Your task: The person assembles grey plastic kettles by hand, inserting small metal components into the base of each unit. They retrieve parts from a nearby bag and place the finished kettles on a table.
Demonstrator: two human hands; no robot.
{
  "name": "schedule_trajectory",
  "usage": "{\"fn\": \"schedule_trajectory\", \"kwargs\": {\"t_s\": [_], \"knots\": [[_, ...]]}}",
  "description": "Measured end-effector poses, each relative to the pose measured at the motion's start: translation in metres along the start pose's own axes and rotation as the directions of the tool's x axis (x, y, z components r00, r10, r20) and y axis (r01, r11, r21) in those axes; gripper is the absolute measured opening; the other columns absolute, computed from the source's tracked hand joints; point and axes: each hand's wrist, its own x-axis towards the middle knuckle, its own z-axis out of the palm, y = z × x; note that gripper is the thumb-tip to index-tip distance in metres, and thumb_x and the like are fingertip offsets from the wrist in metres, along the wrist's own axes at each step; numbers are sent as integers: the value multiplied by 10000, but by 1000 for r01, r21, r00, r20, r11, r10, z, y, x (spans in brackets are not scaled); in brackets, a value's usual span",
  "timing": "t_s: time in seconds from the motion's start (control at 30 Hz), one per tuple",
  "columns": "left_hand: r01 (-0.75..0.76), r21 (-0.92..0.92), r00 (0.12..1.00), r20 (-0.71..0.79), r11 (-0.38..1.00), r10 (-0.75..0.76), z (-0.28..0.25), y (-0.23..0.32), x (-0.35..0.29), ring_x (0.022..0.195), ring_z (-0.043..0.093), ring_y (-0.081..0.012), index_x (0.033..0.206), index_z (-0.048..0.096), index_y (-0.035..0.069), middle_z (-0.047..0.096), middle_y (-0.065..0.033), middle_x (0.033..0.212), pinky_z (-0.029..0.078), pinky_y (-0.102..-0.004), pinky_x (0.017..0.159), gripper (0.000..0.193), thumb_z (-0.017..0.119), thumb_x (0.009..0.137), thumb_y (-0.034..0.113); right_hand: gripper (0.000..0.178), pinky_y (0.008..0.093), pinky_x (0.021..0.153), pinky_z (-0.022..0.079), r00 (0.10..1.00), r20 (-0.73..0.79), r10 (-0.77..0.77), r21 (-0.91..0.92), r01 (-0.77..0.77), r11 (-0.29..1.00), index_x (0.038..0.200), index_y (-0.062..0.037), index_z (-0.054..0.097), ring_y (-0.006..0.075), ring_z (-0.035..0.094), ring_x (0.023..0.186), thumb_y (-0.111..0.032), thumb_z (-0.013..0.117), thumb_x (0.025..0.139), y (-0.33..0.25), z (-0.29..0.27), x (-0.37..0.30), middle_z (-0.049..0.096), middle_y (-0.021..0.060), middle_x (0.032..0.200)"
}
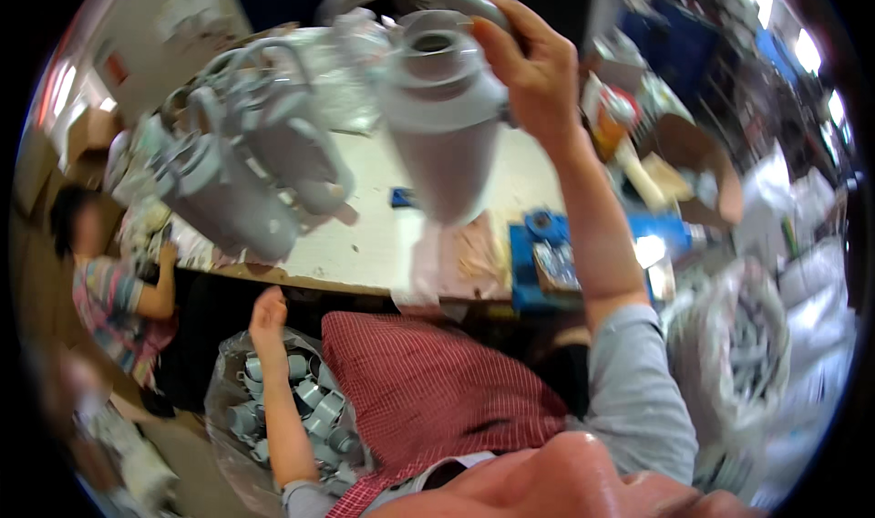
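My right hand [538, 71] is raised over the table, closed on the curved handle at the top of a grey plastic bottle-shaped housing [442, 144]. The housing hangs upright, its round neck facing up and its lower part blurred. My left hand [269, 313] is lowered by the table's front edge, above a clear plastic bag [228, 427] of small grey plastic fittings [319, 413]. Nothing shows in its loosely bent fingers. Several similar grey housings with loop handles [241, 194] lie together on the table's left side.
The white worktable [355, 253] carries a blue metal fixture [538, 253] and a small dark blue block [402, 197]. Another person [118, 299] sits at the far left. An open carton [702, 167] and a plastic sack of grey parts [747, 345] stand at the right.
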Motion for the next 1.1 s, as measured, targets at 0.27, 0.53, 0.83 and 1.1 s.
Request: {"fn": "schedule_trajectory", "kwargs": {"t_s": [0.27,0.53,0.83,1.1], "knots": [[242,-473,747,648,847,148,208,57,17,1183,537,-316,1314,548,24,506,-203,1368,424,-529,1050,817,434,902,720,341,350,793,528,974,91,208,-77,-202,976,1193,-89,687,266,666,930,-141,723,858,-13,-6,-174,680,129,1028],[327,-482,703,699,813,132,223,44,10,1041,579,-248,1161,663,20,557,-124,1115,426,-564,1048,642,430,969,588,228,437,734,550,825,-119,553,-869,-356,343,1056,-92,690,323,690,856,-167,690,841,61,-262,-318,689,152,961],[249,-403,686,715,880,134,242,47,19,999,588,-285,1098,661,-31,592,-159,1065,475,-452,953,672,394,962,571,200,531,723,517,653,-77,753,-938,-305,168,1087,-74,585,410,651,911,-194,520,940,99,-258,-320,612,197,1098],[-89,-210,706,676,974,210,225,87,9,1016,584,-221,1111,660,-53,622,-150,1116,448,-338,883,810,399,900,685,172,320,632,540,831,-108,545,-498,-520,694,1033,-12,663,243,668,731,-36,661,863,31,-206,-295,655,144,905]]}}
